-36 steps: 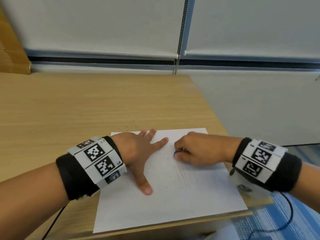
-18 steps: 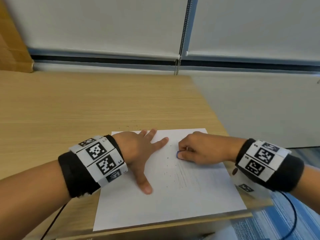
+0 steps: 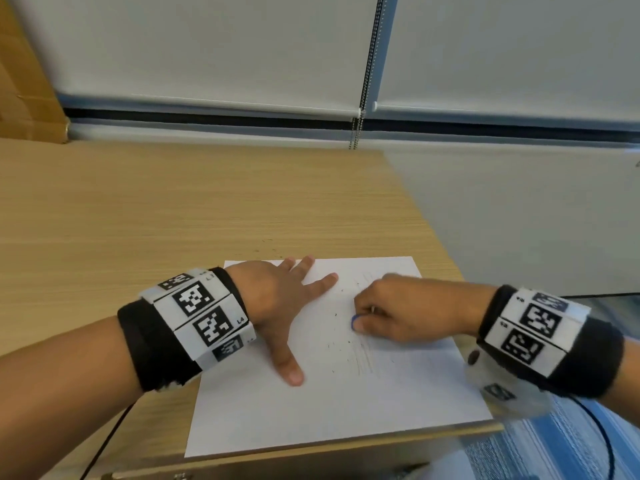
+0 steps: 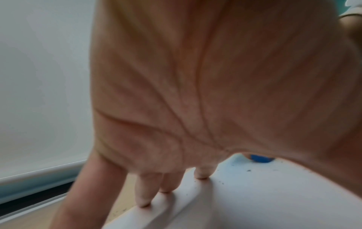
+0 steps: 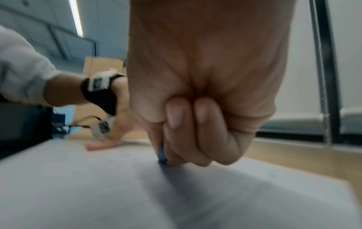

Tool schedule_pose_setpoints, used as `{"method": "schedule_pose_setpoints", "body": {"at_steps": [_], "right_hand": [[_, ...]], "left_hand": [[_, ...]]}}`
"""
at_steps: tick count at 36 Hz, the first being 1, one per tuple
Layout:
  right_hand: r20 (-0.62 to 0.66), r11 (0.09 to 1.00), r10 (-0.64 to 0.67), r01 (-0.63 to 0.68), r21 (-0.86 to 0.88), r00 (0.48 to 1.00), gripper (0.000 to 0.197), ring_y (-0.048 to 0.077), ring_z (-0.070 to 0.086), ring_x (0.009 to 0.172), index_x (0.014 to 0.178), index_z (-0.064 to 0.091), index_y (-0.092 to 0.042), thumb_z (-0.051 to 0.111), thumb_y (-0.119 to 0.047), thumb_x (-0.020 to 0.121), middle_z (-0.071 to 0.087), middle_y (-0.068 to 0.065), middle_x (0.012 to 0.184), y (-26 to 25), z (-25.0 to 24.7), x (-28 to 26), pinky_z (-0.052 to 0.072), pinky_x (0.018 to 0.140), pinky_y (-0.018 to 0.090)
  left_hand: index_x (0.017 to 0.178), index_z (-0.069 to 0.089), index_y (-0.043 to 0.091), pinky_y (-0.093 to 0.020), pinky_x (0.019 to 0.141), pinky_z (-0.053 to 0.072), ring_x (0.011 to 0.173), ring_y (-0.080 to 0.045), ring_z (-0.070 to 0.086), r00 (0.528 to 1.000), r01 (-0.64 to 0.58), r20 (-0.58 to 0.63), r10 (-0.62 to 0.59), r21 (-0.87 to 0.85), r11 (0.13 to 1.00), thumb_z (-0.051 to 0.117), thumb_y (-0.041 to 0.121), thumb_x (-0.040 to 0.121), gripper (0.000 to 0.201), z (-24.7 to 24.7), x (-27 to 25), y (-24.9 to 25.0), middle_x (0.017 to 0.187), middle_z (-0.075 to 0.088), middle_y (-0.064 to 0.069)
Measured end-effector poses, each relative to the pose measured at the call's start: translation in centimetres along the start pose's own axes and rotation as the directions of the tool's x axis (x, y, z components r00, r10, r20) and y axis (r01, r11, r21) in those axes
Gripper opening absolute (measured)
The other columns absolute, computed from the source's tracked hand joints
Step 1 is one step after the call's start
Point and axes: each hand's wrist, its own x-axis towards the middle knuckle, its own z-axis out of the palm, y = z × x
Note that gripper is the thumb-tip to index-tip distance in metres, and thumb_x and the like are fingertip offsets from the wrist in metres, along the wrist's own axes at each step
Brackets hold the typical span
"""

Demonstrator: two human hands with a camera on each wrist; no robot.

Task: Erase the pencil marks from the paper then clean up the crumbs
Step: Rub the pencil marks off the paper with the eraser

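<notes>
A white sheet of paper [image 3: 311,417] lies at the desk's near right corner, with faint pencil lines [image 3: 363,358] and dark eraser crumbs [image 3: 334,315] near its middle. My left hand [image 3: 287,306] lies flat on the sheet's upper left part, fingers spread and straight. My right hand [image 3: 398,313] pinches a small blue eraser [image 3: 354,322] and holds its tip down on the paper above the lines. The right wrist view shows the eraser [image 5: 161,153] between curled fingers, touching the paper [image 5: 78,186]. In the left wrist view the eraser [image 4: 260,158] peeks past my left palm [image 4: 195,93].
The wooden desk [image 3: 173,220] stretches left and back to a wall with white roller blinds [image 3: 207,46] and a bead chain [image 3: 367,64]. A cardboard box [image 3: 24,98] stands at the far left. The desk's right edge and the front edge are close to the paper. Crumbs [image 3: 273,249] lie beyond it.
My right hand with the eraser has moved back and forth across the pencil lines, ending a little nearer me than half a second ago. The left hand has stayed pressed on the paper.
</notes>
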Motion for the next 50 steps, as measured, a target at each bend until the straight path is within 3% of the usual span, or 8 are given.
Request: {"method": "schedule_pose_setpoints", "body": {"at_steps": [7, 12, 17, 31, 35, 39, 44, 50], "right_hand": [[0.045, 0.995, -0.103, 0.102, 0.011, 0.994, 0.035, 0.018, 0.05, 0.058, 0.082, 0.059, -0.006, 0.047, -0.034, 0.098, 0.06, 0.004, 0.068, -1.6, 1.3, -0.8, 0.043, 0.061, 0.031], [-0.041, 1.0, 0.027, -0.027, 0.008, 0.999, 0.038, 0.017, 0.045, 0.057, 0.077, 0.056, -0.005, 0.046, -0.036, 0.098, 0.057, 0.004, 0.066, 0.4, 0.0, -0.1, 0.04, 0.059, 0.031], [0.057, 0.994, -0.113, 0.112, 0.018, 0.992, 0.034, 0.021, 0.051, 0.061, 0.083, 0.058, -0.006, 0.047, -0.035, 0.098, 0.061, 0.006, 0.07, -1.8, 1.5, -1.2, 0.043, 0.061, 0.033], [-0.051, 0.999, 0.021, -0.023, -0.036, 0.998, 0.036, 0.015, 0.045, 0.055, 0.08, 0.055, -0.008, 0.044, -0.037, 0.098, 0.056, 0.004, 0.066, -0.4, 0.9, -0.9, 0.039, 0.057, 0.031], [-0.056, 0.999, 0.024, -0.026, -0.031, 0.998, 0.036, 0.016, 0.045, 0.055, 0.081, 0.055, -0.006, 0.044, -0.036, 0.098, 0.054, 0.002, 0.064, -0.4, 1.1, -1.0, 0.038, 0.057, 0.03], [-0.04, 0.999, 0.019, -0.02, -0.029, 0.999, 0.037, 0.018, 0.048, 0.058, 0.081, 0.057, -0.007, 0.046, -0.038, 0.097, 0.058, 0.003, 0.066, -0.3, 0.8, -0.7, 0.042, 0.061, 0.033], [-0.032, 0.997, 0.028, -0.025, 0.074, 0.999, 0.036, 0.01, 0.044, 0.052, 0.074, 0.059, -0.008, 0.051, -0.035, 0.097, 0.051, -0.007, 0.057, 0.5, 0.3, -0.6, 0.037, 0.056, 0.02], [0.04, 0.995, -0.097, 0.095, 0.034, 0.995, 0.037, 0.015, 0.044, 0.052, 0.078, 0.059, -0.007, 0.048, -0.036, 0.098, 0.057, 0.003, 0.062, -1.6, 1.5, -1.2, 0.041, 0.056, 0.029]], "left_hand": [[0.144, -0.033, 0.039, -0.051, 0.118, 0.014, 0.148, -0.023, -0.02, 1.0, -0.001, 0.002, 0.001, -0.004, 1.0, 0.082, 0.065, 0.058, 0.146, -0.1, -0.1, 0.1, 0.155, -0.036, 0.0], [0.144, -0.033, 0.041, -0.049, 0.117, 0.017, 0.148, -0.021, -0.018, 1.0, -0.007, -0.013, 0.007, -0.003, 1.0, 0.081, 0.069, 0.056, 0.146, 0.1, 0.0, -0.2, 0.155, -0.036, 0.002], [0.144, -0.032, 0.04, -0.049, 0.117, 0.016, 0.148, -0.023, -0.019, 1.0, -0.009, -0.009, 0.009, -0.002, 1.0, 0.081, 0.068, 0.055, 0.147, 0.1, 0.0, -0.1, 0.155, -0.037, 0.0], [0.142, -0.031, 0.047, -0.054, 0.114, 0.019, 0.148, -0.029, -0.019, 0.997, -0.073, 0.043, 0.071, 0.045, 0.996, 0.077, 0.068, 0.063, 0.135, -0.7, -0.9, 0.4, 0.153, -0.04, 0.005], [0.15, -0.023, 0.037, -0.05, 0.118, 0.02, 0.149, -0.019, -0.015, 0.991, -0.131, 0.012, 0.131, 0.067, 0.989, 0.065, 0.076, 0.069, 0.125, -0.6, -1.1, 1.1, 0.156, -0.034, 0.012], [0.15, -0.025, 0.031, -0.048, 0.115, 0.026, 0.15, -0.023, -0.013, 0.99, -0.128, -0.042, 0.132, 0.088, 0.988, 0.062, 0.075, 0.072, 0.125, 0.2, -1.1, 1.8, 0.158, -0.031, 0.005], [0.147, -0.027, 0.042, -0.051, 0.11, 0.031, 0.15, -0.027, -0.011, 0.991, -0.124, -0.046, 0.129, 0.088, 0.988, 0.065, 0.073, 0.071, 0.124, 0.1, -1.0, 2.0, 0.158, -0.031, 0.0], [0.145, -0.028, 0.044, -0.05, 0.109, 0.031, 0.15, -0.028, -0.011, 0.991, -0.123, -0.048, 0.127, 0.083, 0.989, 0.067, 0.073, 0.07, 0.124, 0.1, -0.7, 2.0, 0.158, -0.032, 0.0]]}}
